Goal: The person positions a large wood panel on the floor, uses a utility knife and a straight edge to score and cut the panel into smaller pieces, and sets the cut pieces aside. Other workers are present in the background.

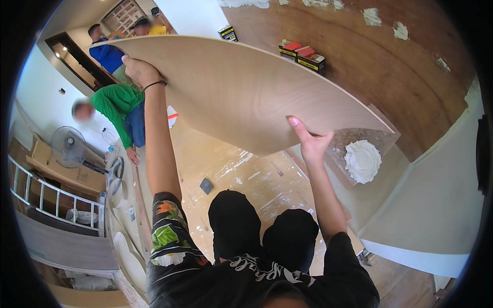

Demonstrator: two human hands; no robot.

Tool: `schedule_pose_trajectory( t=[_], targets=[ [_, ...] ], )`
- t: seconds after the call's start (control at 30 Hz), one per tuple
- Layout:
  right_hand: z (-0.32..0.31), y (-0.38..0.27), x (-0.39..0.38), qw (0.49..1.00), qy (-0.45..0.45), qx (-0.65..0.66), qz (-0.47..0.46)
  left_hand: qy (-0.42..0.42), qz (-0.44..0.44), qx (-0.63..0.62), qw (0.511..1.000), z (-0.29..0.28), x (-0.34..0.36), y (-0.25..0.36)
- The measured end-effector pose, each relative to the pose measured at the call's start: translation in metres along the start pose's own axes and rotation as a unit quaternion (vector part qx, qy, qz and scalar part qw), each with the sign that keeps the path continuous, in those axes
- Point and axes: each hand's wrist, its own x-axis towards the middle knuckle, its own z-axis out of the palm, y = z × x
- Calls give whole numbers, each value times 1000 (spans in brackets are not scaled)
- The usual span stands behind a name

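Note:
A large, pale wood-grained panel (231,87) is held up in front of me, its far edge looking curved in the view. My left hand (141,72) grips its left end, with a dark band at the wrist. Farther right, my right hand (312,141) holds the near edge, thumb lying on the panel's face and the other fingers hidden behind it. Just beyond the right hand, a mound of white paste (363,161) rests on a see-through board (341,172). My knees are bent below the panel.
Small dark boxes (310,60) stand by the brown wood surface (380,61). A person in a green sleeve (115,105) bends at left, near people farther back. A fan (68,146), cartons (67,167) and a ladder (56,195) line the left. A dark block (206,186) lies on the white-smeared floor.

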Motion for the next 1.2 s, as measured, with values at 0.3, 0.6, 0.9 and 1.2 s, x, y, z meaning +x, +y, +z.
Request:
schedule_pose_trajectory(
  t=[0.3,0.6,0.9,1.2],
  targets=[
    [-14,-29,-4,994,24,-86,-58,0,-26,17,1000,-8,-31,-52],
    [-11,-36,-7,984,7,-172,-52,7,-148,-40,988,-30,-65,-90],
    [-1,-29,3,970,35,-235,-47,-5,-109,-32,993,-24,-51,-172],
    [16,-4,6,962,63,-263,-35,-5,-204,0,979,-27,-41,-208]
  ],
)
